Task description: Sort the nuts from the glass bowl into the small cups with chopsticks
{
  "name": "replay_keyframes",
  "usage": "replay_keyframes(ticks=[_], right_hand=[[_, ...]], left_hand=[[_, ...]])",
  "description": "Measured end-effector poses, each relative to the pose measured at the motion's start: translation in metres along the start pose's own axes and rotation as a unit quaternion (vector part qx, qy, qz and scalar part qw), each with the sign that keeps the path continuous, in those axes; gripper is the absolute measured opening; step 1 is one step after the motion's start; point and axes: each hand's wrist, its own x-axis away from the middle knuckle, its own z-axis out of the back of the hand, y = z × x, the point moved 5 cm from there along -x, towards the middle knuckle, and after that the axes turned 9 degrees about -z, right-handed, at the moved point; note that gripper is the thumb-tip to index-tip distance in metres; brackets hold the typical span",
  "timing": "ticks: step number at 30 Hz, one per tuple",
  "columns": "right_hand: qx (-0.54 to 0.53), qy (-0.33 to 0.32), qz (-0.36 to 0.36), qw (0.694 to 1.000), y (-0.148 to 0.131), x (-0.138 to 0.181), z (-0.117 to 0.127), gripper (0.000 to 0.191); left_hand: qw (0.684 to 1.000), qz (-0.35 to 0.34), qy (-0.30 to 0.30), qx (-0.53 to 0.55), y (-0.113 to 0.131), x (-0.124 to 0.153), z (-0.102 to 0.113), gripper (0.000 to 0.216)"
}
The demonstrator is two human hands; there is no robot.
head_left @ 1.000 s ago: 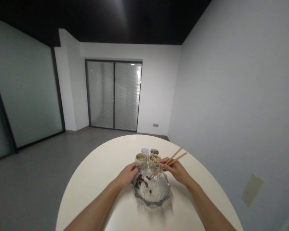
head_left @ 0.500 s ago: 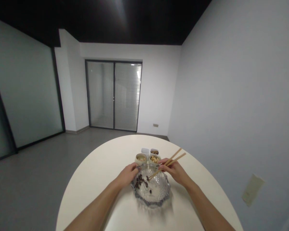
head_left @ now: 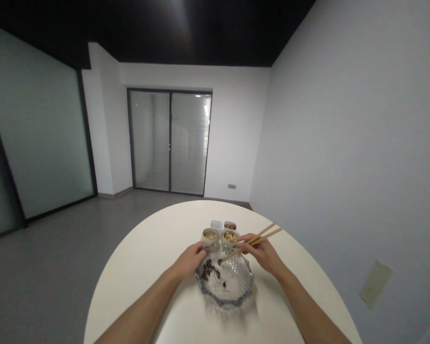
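A cut-glass bowl (head_left: 232,294) sits on the round white table (head_left: 154,258) in front of me, with several dark beans (head_left: 208,271) lying in its left part. My left hand (head_left: 189,260) grips the bowl's left rim. My right hand (head_left: 260,251) is closed on a pair of wooden chopsticks (head_left: 258,239). Their tips pinch one dark bean (head_left: 220,262) just above the bowl's middle.
Behind the bowl stand small white cups: one with pale pieces (head_left: 209,235), one with light nuts (head_left: 231,237), one with dark bits (head_left: 230,225) and one that looks empty (head_left: 216,224). The table's edge curves close on the left and the right. A white wall (head_left: 344,143) stands at right.
The chopstick tips have lifted a little, with a dark bean between them, and the sticks lie flatter than before. My left hand has stayed on the bowl's rim.
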Motion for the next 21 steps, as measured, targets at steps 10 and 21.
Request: replay_keyframes(ticks=[10,21], right_hand=[[-0.002,0.153,0.076,0.985,-0.017,-0.021,0.024,0.034],[0.062,0.218,0.114,0.967,-0.007,-0.045,0.007,0.027]], left_hand=[[1.000,0.004,-0.002,0.002,0.002,0.001,0.000,0.028],[1.000,0.012,-0.002,-0.006,0.001,0.000,0.001,0.028]])
